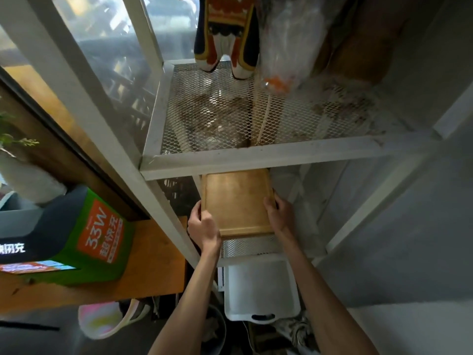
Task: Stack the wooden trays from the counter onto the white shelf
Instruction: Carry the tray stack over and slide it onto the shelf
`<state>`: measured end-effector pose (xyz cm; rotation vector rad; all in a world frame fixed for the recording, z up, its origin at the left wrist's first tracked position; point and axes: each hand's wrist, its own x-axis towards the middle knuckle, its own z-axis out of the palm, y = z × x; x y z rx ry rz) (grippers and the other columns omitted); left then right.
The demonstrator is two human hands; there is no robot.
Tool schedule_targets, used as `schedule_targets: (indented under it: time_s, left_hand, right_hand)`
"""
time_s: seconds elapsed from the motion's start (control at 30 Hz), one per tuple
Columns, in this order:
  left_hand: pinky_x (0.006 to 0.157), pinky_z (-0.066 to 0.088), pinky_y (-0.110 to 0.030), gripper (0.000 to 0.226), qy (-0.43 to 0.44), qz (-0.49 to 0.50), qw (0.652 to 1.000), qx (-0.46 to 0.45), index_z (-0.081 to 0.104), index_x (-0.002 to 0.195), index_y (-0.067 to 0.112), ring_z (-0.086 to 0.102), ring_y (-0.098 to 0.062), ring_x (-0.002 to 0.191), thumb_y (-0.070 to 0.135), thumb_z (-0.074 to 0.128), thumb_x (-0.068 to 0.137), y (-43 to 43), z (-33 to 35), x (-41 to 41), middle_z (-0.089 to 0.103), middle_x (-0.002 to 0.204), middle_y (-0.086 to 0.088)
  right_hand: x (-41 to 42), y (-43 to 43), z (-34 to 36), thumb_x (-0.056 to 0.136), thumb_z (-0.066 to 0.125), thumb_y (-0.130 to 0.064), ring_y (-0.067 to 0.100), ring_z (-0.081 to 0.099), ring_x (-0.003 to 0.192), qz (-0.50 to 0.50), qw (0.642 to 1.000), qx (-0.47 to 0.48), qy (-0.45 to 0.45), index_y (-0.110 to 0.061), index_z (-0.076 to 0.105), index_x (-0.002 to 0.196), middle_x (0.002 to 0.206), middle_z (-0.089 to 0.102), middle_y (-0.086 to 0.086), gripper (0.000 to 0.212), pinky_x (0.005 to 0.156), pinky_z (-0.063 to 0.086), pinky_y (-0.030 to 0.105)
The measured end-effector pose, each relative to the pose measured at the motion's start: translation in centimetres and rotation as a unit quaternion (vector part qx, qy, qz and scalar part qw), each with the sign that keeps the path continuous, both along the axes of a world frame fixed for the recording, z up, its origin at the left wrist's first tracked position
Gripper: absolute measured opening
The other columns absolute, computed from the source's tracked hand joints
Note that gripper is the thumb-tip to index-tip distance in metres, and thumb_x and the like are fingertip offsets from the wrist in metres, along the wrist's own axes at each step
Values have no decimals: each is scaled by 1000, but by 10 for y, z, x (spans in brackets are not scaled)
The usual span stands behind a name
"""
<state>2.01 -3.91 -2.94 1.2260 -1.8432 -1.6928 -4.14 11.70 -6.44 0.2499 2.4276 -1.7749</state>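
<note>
A wooden tray [238, 201] lies flat on a mesh level of the white shelf [256, 157], its far end hidden under the upper mesh level. My left hand [202, 224] grips the tray's near left corner. My right hand [277, 213] grips its near right edge. A strip of bare mesh [249, 245] shows in front of the tray. Whether other trays lie beneath it is hidden.
A painted figurine [226, 34] and a clear plastic bag [286, 47] sit on the upper mesh level. A white plastic tray [261, 290] lies below. On the wooden counter [151, 267] at left stands a green box [84, 239]. A grey wall is at right.
</note>
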Motion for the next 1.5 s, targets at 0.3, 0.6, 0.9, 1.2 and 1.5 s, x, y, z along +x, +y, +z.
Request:
schedule_targets:
  time_s: [0.3, 0.6, 0.9, 1.2, 1.5]
  left_hand:
    - [107, 42, -37, 43, 20, -43, 998, -30, 40, 145, 8, 50, -27, 129, 23, 38, 104, 10, -20, 26, 52, 141, -11]
    - [106, 35, -27, 46, 44, -64, 995, -64, 35, 149, 9, 43, -25, 136, 23, 36, 105, 18, -28, 36, 47, 148, -10]
    - [104, 39, -30, 49, 49, -80, 991, -93, 29, 150, 15, 45, -24, 134, 28, 38, 104, 19, -32, 37, 44, 149, -9]
    - [100, 36, -26, 48, 45, -84, 991, -94, 30, 149, 11, 45, -26, 134, 25, 38, 104, 17, -30, 37, 45, 148, -12]
    - [98, 35, -21, 45, 43, -69, 993, -90, 33, 148, 7, 46, -25, 133, 18, 37, 105, 18, -25, 36, 48, 145, -13]
  right_hand:
    - [42, 38, -12, 63, 62, -83, 27, 19, 147, 165, 969, 185, -9, -24, 17, 155, 160, 23, 2, 118, 120, 19, 51]
    - [50, 45, -17, 74, 82, -38, 30, 36, 137, 145, 977, 155, 28, -25, 35, 149, 147, 47, 5, 89, 113, 33, 51]
    - [54, 41, 9, 82, 76, -34, 30, 29, 142, 163, 976, 143, 9, -21, 29, 152, 151, 37, 12, 85, 115, 27, 43]
    - [55, 42, 5, 76, 78, -47, 37, 10, 149, 161, 972, 166, -30, -33, 24, 153, 159, 27, 10, 96, 117, 22, 58]
    - [55, 42, -10, 78, 77, -45, 37, 19, 146, 147, 972, 181, -23, -37, 24, 151, 154, 32, 10, 90, 114, 29, 60]
